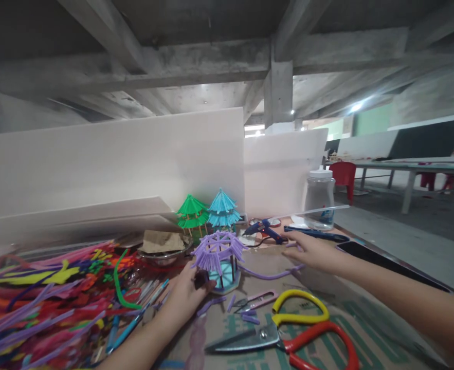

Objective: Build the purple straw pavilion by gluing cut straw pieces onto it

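My left hand [188, 290] grips the base of a small pavilion model [219, 254], thumb at its front edge. The model has a ring-shaped roof of purple pipe cleaners, dark posts and a light-blue floor. To the right, my right hand [306, 250] reaches out with fingers extended, close to a blue glue gun [267, 230]. A bit of purple shows by its fingertips; whether they touch it is unclear. A purple pipe cleaner [269, 276] curves from beside the model toward the area below that hand. Cut purple pieces [250, 319] lie in front.
Large scissors [267, 336] and pink snips [259, 300] lie on the cardboard [365, 329]. Green [192, 210] and blue [222, 208] pavilion models stand behind. Colourful pipe cleaners [49, 303] heap at left. A clear plastic jar [319, 200] stands back right, before a white partition [284, 174].
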Demonstrator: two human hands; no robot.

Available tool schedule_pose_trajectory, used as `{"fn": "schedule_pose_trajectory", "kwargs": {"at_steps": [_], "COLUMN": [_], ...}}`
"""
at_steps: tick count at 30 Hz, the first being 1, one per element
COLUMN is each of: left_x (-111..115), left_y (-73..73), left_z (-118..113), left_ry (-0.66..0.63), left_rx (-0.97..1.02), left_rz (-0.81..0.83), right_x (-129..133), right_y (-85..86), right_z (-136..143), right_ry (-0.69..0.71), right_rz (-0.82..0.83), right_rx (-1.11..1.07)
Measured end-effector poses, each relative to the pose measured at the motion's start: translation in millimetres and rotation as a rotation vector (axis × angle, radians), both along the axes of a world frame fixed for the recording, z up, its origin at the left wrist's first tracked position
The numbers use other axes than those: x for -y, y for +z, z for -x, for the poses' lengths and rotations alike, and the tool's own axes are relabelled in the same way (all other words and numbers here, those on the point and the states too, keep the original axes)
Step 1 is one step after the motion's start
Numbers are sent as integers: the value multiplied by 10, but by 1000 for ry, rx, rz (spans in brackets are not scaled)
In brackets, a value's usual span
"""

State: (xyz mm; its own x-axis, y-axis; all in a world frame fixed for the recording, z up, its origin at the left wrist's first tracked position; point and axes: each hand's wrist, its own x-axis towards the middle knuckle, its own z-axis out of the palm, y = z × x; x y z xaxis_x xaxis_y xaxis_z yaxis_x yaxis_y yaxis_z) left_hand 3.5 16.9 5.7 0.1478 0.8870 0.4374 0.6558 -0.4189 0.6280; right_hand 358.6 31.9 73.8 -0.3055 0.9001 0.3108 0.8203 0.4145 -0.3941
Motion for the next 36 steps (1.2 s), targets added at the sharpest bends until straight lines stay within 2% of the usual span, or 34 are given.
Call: {"fn": "schedule_pose_trajectory", "kwargs": {"at_steps": [4,7,12,20,27,32,36], "left_x": [-13,-19,-6,10,38,40,20], "left_y": [-25,-37,-25,7,44,41,13], "left_z": [3,7,11,14,-1,-2,3], "left_ry": [-17,-33,-35,-35,-30,-38,-35], "left_rx": [20,29,14,-33,-63,-55,-48], "left_rz": [-15,-24,-65,-83,-80,-94,-104], "right_x": [-396,-611,-817,-1049,-905,-664,-368], "right_y": [-119,-207,-301,-322,-269,-86,85], "right_z": [-20,41,203,424,413,415,483], "right_ry": [-144,-154,-189,-292,-227,-104,-10], "right_rz": [34,40,87,89,104,163,187], "right_rx": [19,17,15,-79,-244,-399,-567]}}
